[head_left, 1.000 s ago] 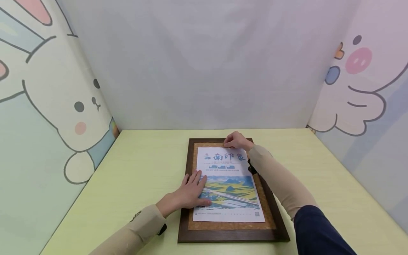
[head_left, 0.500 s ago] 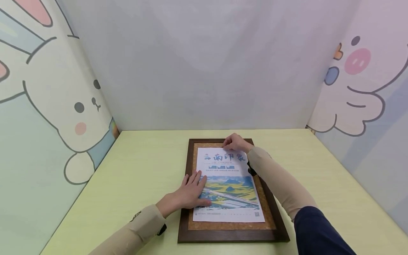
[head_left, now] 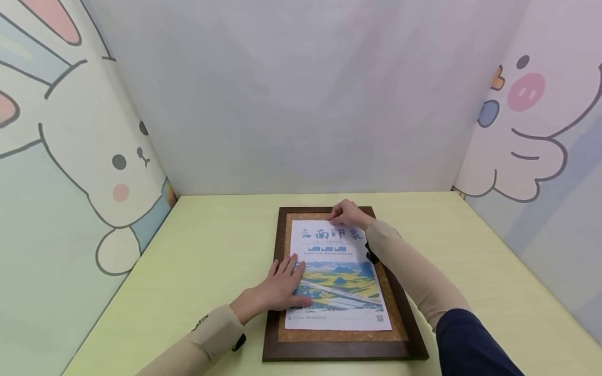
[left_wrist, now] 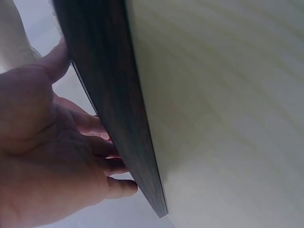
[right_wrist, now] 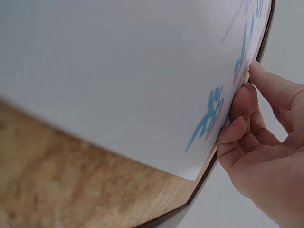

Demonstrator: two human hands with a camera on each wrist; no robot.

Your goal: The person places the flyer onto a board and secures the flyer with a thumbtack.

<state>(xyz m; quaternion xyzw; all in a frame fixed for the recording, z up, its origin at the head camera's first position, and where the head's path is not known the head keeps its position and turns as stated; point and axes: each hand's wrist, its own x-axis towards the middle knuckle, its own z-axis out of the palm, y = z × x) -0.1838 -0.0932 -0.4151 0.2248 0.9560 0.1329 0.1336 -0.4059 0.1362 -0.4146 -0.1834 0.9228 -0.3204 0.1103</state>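
Head view, left grip (head_left: 278, 289) flat on poster (head_left: 336, 277), right grip (head_left: 346, 212) curled, pinching poster's top edge

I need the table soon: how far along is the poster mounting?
Done: the poster lies on the cork board inside the dark frame. In hand: the left hand presses flat on its left edge, and the right hand works at its top edge. Probably left: fixing the other edges; no fasteners are visible.

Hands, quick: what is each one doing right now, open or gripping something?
Left hand: open, fingers flat, pressing the poster onto the framed board.
Right hand: fingers curled at the poster's top edge; whether it pinches the paper cannot be told.
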